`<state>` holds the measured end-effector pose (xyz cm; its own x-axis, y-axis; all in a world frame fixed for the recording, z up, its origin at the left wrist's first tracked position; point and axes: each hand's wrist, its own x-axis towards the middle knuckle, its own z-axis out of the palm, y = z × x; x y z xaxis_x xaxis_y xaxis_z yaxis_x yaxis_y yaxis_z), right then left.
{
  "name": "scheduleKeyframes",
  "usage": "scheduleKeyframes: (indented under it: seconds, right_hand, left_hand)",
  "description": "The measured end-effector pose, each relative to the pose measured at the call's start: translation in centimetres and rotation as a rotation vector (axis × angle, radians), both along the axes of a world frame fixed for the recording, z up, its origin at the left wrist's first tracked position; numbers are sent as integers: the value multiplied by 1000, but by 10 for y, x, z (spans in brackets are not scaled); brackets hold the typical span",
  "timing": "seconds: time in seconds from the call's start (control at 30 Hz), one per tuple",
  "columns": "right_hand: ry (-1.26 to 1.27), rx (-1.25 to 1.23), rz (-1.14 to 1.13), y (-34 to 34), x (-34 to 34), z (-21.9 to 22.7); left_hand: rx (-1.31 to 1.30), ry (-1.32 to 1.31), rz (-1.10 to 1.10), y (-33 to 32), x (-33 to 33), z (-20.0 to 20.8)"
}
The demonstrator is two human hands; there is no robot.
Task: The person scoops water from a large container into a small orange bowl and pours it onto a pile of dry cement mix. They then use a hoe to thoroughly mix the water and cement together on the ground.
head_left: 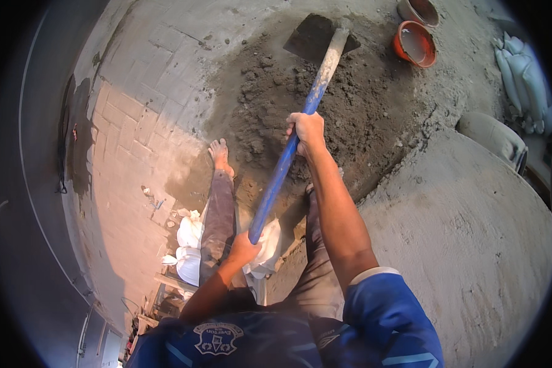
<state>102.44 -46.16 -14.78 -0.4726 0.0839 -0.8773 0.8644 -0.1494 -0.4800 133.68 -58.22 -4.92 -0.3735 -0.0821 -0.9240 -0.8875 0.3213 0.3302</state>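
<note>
Both my hands grip a hoe with a long blue handle (277, 178), its far end pale with dried mortar. My right hand (308, 130) is wrapped round the middle of the handle. Lower down, my left hand (245, 250) closes round the near end. The handle slants away to the upper right, where the broad dark blade (310, 38) lies at the far edge of a heap of wet grey-brown mortar (325, 116). I cannot tell how deep the blade sits. My bare left foot (221, 157) stands beside the heap; the right one is mostly hidden behind my forearm.
An orange bucket (416, 44) and another bucket (421, 11) stand at the far right. Beyond them lie white sacks (524, 76) and a grey rounded container (492, 140). White bags (190, 248) and scraps lie near my left leg. Paving (126, 126) stretches left toward a wall.
</note>
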Motion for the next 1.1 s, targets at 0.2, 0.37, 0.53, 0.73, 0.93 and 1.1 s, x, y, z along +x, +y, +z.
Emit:
scheduleKeyframes:
  seconds: [0.2, 0.37, 0.53, 0.73, 0.93, 1.1]
  right_hand:
    - [285, 274, 548, -62, -122, -117]
    - [347, 562, 992, -90, -128, -122]
    - [212, 606, 1090, -49, -40, -85]
    - [1, 552, 963, 24, 141, -9]
    - [73, 548, 661, 71, 213, 61]
    - [190, 479, 542, 39, 102, -16]
  left_hand:
    - [-33, 175, 416, 77, -96, -150]
    - [295, -179, 733, 116, -152, -132]
    - [504, -145, 767, 144, -87, -56]
    - [530, -345, 460, 141, 110, 23]
    - [309, 14, 122, 130, 190, 10]
    - [113, -134, 50, 131, 108, -87]
